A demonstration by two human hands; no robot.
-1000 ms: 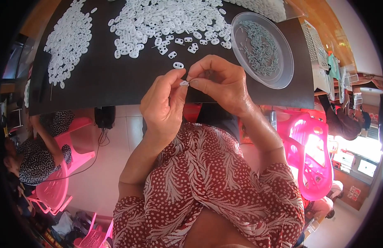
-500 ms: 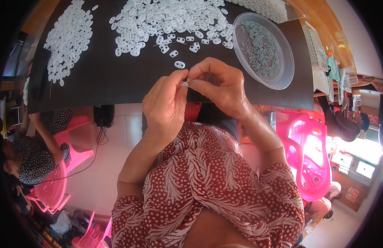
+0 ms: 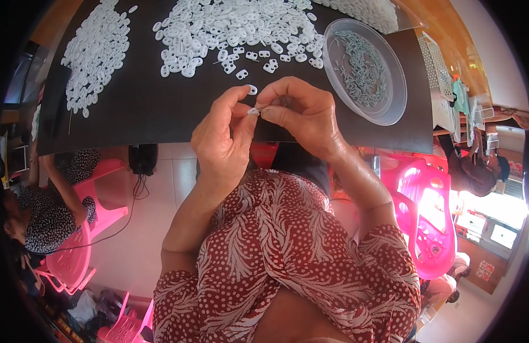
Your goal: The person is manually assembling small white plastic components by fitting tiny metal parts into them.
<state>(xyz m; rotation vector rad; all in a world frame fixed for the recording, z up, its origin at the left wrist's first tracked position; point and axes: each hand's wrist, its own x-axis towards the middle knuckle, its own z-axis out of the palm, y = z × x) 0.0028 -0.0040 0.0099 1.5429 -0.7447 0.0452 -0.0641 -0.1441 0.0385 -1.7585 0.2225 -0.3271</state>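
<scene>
My left hand (image 3: pixel 223 130) and my right hand (image 3: pixel 303 114) meet above the near edge of the dark table (image 3: pixel 144 117). Between their fingertips is a small white plastic piece (image 3: pixel 253 111), pinched from both sides and partly covered by the fingers. The left index finger is raised apart from its thumb, its tip overlapping a loose white oval piece with two holes (image 3: pixel 253 90). Just beyond the hands lie several small white two-holed pieces (image 3: pixel 242 74). A big heap of white oval pieces (image 3: pixel 236 28) spreads behind them.
Another pile of white ovals (image 3: pixel 96 57) covers the table's left side. At right stands a round clear tub (image 3: pixel 397 106) with small grey-green pins (image 3: pixel 361 68). A clear bag of white pieces (image 3: pixel 367 14) lies at the back. Pink chairs (image 3: pixel 427 228) and other people (image 3: pixel 53 217) flank me.
My left index finger has lifted away from the pinch, toward the loose oval. The held piece has shifted slightly up and left, and the left hand has moved a little left.
</scene>
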